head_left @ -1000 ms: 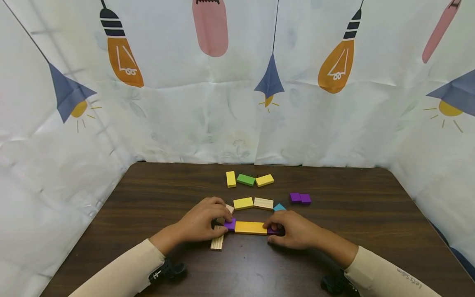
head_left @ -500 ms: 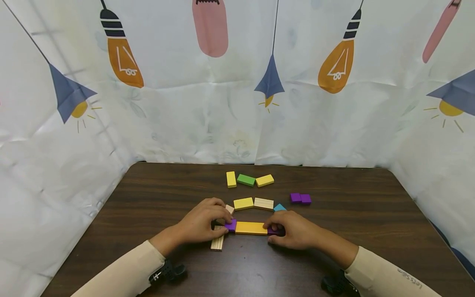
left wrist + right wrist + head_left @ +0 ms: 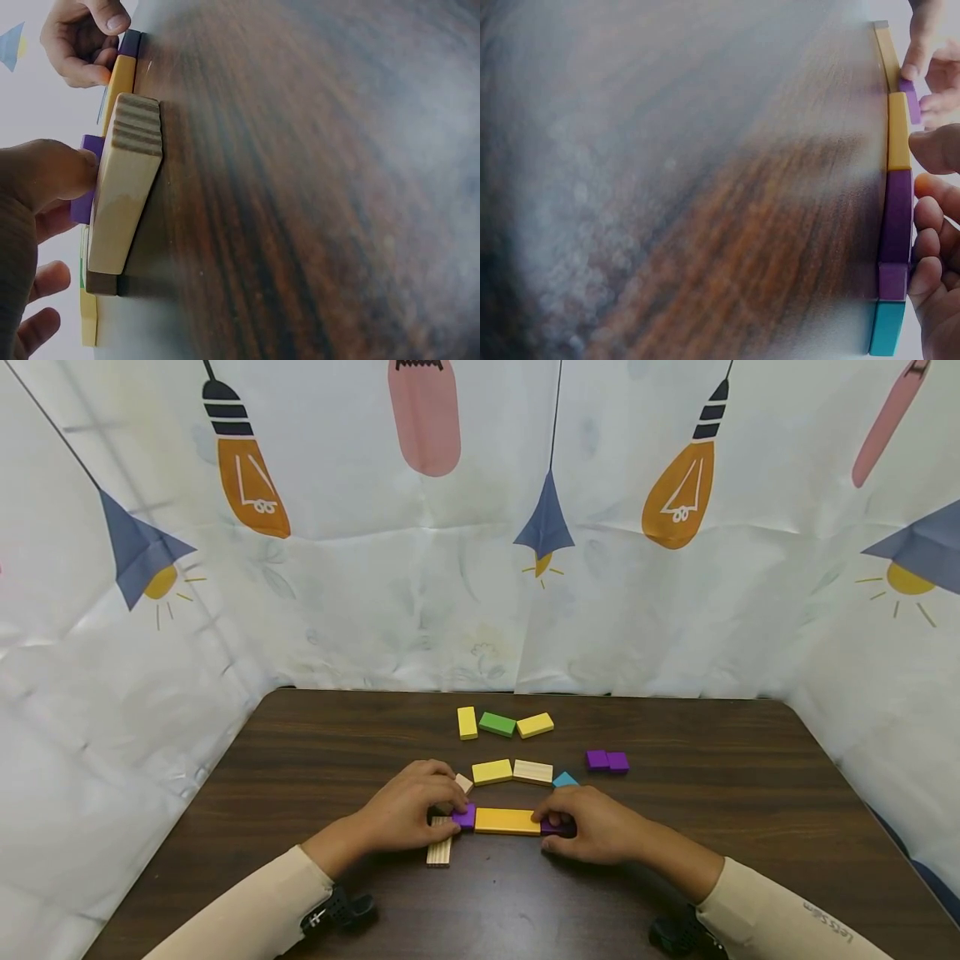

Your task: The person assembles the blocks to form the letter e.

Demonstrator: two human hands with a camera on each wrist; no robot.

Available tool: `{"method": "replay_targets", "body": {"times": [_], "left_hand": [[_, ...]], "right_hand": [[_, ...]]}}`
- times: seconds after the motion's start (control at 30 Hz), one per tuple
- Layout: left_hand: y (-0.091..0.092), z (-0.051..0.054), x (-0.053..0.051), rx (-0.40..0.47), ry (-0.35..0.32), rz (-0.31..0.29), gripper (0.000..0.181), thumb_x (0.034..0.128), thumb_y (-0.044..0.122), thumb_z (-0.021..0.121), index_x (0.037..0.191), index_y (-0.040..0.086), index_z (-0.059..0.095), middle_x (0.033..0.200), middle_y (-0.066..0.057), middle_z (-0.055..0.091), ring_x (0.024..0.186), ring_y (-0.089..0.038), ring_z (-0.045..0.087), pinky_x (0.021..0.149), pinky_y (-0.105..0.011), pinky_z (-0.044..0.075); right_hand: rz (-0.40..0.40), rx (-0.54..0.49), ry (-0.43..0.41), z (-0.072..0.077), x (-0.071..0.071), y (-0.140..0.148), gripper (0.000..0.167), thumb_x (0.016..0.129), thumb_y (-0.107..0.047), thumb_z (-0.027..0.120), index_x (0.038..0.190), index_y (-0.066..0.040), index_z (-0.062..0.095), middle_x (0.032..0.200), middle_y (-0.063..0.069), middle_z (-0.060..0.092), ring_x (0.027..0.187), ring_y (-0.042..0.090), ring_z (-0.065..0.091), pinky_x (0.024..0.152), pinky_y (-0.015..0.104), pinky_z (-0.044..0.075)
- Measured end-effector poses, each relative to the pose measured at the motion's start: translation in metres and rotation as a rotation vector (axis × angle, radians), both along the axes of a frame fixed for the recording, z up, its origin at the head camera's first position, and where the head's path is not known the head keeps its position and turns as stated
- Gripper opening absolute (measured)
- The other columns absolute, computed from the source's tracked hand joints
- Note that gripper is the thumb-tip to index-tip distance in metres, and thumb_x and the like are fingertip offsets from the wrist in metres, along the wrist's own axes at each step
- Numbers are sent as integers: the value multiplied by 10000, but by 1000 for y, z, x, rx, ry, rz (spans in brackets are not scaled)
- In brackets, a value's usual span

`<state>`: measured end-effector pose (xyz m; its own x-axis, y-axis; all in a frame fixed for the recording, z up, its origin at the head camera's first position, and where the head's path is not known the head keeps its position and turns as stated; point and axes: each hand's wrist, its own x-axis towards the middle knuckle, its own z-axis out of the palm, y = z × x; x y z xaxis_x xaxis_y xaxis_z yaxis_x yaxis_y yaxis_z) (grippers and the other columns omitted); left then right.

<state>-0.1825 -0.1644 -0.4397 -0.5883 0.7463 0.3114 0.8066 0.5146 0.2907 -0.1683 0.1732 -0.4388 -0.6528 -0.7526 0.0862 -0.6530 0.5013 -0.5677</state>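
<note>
My left hand (image 3: pixel 420 806) pinches a purple block (image 3: pixel 466 817) between thumb and fingers. That block is at the left end of a long yellow block (image 3: pixel 507 821), and in the wrist views it looks slightly raised above it. Beneath and beside the left thumb lies a striped natural-wood block (image 3: pixel 124 187), flat on the table. At the yellow block's right end, my right hand (image 3: pixel 596 827) has its thumb and index finger around a dark purple block (image 3: pixel 898 217), partly hidden by the hand. Its index fingertip is at the yellow block's edge.
Just behind are a yellow block (image 3: pixel 492 772), a natural-wood block (image 3: pixel 532 772) and a blue piece (image 3: pixel 566 779). Two purple blocks (image 3: pixel 607 761) lie to the right. Farther back, a green block (image 3: pixel 497 723) sits between two yellow ones on the dark table (image 3: pixel 337 735).
The purple block in my left hand shifts very slightly right, then back left. My right hand stays in place.
</note>
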Motion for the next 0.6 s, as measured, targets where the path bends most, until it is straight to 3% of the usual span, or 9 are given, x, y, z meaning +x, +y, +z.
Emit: {"method": "replay_targets", "body": {"times": [0.6], "left_hand": [[6, -1, 0, -32, 35, 7, 130, 857, 296, 829, 967, 253, 778, 1027, 180, 702, 1165, -191, 555, 1040, -446, 401]], "right_hand": [[-3, 8, 0, -1, -1, 1, 245, 932, -268, 771, 1154, -179, 719, 951, -145, 575, 862, 31, 524, 768, 264, 486]]}}
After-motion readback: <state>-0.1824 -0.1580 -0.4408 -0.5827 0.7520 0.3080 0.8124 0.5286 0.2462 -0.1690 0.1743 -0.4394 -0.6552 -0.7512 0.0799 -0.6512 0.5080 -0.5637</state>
